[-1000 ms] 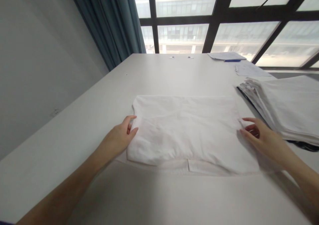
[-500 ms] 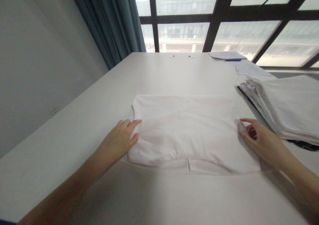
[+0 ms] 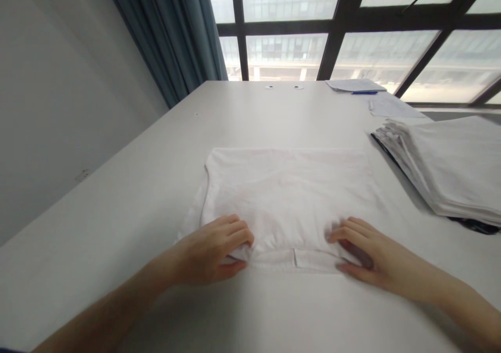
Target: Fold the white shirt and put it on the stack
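A folded white garment [image 3: 289, 202] lies flat on the white table, its near edge a band with a short slit near the middle. My left hand [image 3: 219, 248] is at the near left corner, fingers curled over the top and thumb at the front edge, with cloth pinched between them. At the near right part, my right hand [image 3: 364, 251] has its fingers above the cloth and its thumb by the edge. A gap shows between that thumb and the fingers, and the fingertips are slightly blurred.
To the right is a stack of folded white cloth [image 3: 465, 160] with something black beneath it. Papers [image 3: 354, 85] and a blue pen [image 3: 365, 92] lie at the far right of the table [image 3: 242, 118]. A wall stands left, with a blue curtain [image 3: 176, 35] and window behind.
Both hands have moved from the garment's left and right sides toward its near edge and closer together. My left hand has taken hold of the near left edge. The garment stays in place.
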A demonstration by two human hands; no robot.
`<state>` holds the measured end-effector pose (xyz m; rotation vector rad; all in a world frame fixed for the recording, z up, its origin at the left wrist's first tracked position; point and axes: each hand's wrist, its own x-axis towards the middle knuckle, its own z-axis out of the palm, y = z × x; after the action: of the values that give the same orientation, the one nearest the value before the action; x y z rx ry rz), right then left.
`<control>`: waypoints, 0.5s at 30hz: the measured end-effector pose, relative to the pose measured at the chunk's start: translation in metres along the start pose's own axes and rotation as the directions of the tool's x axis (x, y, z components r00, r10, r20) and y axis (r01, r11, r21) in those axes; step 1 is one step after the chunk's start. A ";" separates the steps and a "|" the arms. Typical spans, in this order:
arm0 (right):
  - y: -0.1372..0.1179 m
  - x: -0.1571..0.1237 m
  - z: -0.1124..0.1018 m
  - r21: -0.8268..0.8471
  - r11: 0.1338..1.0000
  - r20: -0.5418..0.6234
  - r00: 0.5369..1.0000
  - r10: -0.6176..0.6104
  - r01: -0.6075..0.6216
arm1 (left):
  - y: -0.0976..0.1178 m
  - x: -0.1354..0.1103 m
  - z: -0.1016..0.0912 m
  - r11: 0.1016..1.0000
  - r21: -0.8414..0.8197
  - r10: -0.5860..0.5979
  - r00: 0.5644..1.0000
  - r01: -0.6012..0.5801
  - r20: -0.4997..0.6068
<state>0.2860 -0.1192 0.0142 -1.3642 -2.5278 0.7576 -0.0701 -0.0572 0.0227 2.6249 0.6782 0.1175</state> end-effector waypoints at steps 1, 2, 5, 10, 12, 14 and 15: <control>0.001 -0.001 -0.001 0.029 0.999 0.021 1.000 0.015 -0.016 | -0.001 -0.001 -0.002 1.000 -0.023 0.004 1.000 -0.004 0.011; 0.001 -0.002 -0.002 0.058 0.998 0.040 0.999 0.028 -0.030 | -0.002 -0.002 -0.004 0.999 -0.041 0.012 1.000 -0.011 0.016; 0.003 -0.006 -0.008 0.143 0.988 0.098 0.994 0.044 -0.058 | -0.003 -0.003 -0.005 0.997 -0.068 0.028 1.000 -0.027 0.007; 0.006 -0.008 -0.016 0.295 0.951 0.141 0.989 0.049 -0.090 | -0.005 -0.002 -0.001 0.999 -0.048 0.024 1.000 -0.024 -0.003; 0.011 -0.008 -0.018 0.364 0.927 0.145 0.989 0.040 -0.091 | -0.006 -0.002 -0.001 0.999 -0.042 0.027 1.000 -0.027 0.009; 0.018 -0.008 -0.020 0.414 0.907 0.150 0.989 0.010 -0.072 | -0.007 -0.002 -0.002 0.998 -0.049 0.033 0.999 -0.032 0.016; 0.021 -0.008 -0.020 0.434 0.898 0.153 0.988 -0.002 -0.065 | -0.007 -0.002 -0.002 0.998 -0.057 0.039 0.999 -0.038 0.015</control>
<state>0.3133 -0.1088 0.0213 -1.2289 -2.2387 1.3835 -0.0757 -0.0519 0.0216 2.5825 0.6096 0.1247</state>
